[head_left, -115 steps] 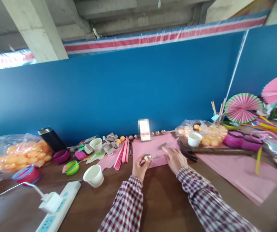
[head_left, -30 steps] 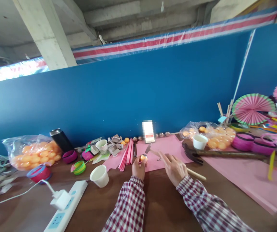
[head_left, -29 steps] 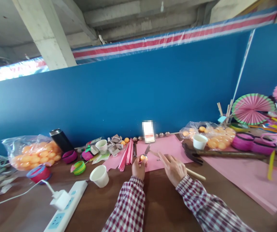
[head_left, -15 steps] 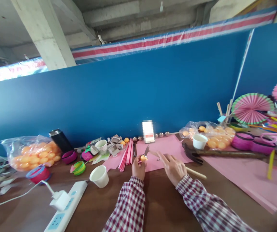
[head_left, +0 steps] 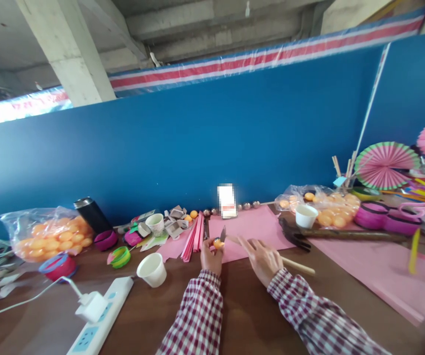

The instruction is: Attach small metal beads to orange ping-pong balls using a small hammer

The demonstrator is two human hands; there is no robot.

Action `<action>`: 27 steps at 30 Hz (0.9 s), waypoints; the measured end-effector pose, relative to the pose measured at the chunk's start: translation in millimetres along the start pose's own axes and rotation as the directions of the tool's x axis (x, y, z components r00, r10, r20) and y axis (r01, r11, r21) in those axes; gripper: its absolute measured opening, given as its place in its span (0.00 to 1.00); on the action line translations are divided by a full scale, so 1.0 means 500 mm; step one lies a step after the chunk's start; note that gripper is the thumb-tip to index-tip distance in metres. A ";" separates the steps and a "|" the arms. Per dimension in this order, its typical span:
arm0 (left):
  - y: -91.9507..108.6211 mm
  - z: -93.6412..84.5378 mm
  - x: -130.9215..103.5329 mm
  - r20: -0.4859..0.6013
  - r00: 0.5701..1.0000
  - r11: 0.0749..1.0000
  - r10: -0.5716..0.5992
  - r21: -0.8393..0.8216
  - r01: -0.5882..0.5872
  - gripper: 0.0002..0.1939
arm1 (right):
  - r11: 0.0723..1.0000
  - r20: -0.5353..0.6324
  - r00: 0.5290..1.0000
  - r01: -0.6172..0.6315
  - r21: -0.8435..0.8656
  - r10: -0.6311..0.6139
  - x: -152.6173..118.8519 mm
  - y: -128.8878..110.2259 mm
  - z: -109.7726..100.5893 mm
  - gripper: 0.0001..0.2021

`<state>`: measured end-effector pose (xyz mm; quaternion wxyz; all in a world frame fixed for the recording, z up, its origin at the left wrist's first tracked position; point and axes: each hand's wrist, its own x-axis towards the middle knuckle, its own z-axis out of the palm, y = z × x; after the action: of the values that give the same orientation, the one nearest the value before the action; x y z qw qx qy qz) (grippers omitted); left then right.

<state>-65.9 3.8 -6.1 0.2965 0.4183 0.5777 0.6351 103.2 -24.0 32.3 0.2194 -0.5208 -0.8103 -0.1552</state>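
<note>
My left hand [head_left: 211,257] is closed round a small orange ball [head_left: 217,243] that has a shiny dark patch, above the near-left edge of a pink sheet [head_left: 251,229]. A dark pointed blade-like piece [head_left: 223,233] stands up right beside the ball; what it belongs to is unclear. Over the sheet, my right hand [head_left: 264,257] grips a tool with a pale wooden handle [head_left: 299,266], whose end sticks out behind the palm. Its fingers stretch toward the ball, and its working end is not clearly visible.
Folded pink strips [head_left: 193,236] and a white cup [head_left: 152,269] lie left. A power strip [head_left: 101,315] is at front left. A hammer [head_left: 295,234], another white cup [head_left: 306,216] and bagged orange balls [head_left: 336,212] sit right. Shiny balls [head_left: 247,205] line the back.
The ball has turned slightly in my left hand, showing more of its dark shiny patch. The blade-like piece has shifted slightly left and down. My right hand has moved slightly left.
</note>
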 end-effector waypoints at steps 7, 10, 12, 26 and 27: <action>0.009 0.005 -0.006 0.017 1.000 0.996 -0.022 -0.090 0.023 0.18 | 1.000 0.018 1.000 -0.005 0.014 0.005 0.002 -0.006 -0.001 0.26; 0.010 0.006 -0.008 0.032 0.999 0.994 -0.021 -0.106 0.024 0.18 | 1.000 0.074 0.997 -0.001 0.009 0.000 0.007 0.000 0.000 0.26; 0.008 0.005 -0.008 0.030 0.999 0.993 -0.034 -0.111 0.037 0.19 | 0.996 0.088 0.992 -0.087 0.002 0.086 0.013 0.016 0.002 0.24; -0.017 0.013 -0.008 0.070 0.995 0.997 0.069 -0.025 -0.067 0.22 | 0.942 0.119 0.936 -0.321 -0.101 0.332 0.026 0.115 0.041 0.15; -0.014 0.013 -0.010 0.084 0.993 0.997 0.083 -0.008 -0.083 0.22 | 0.959 0.099 0.954 -0.276 -0.068 0.282 0.027 0.108 0.044 0.17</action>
<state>-58.5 3.5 -14.0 0.2951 0.4678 0.5452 0.6299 143.6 19.1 21.8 0.1810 -0.6431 -0.7350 -0.1158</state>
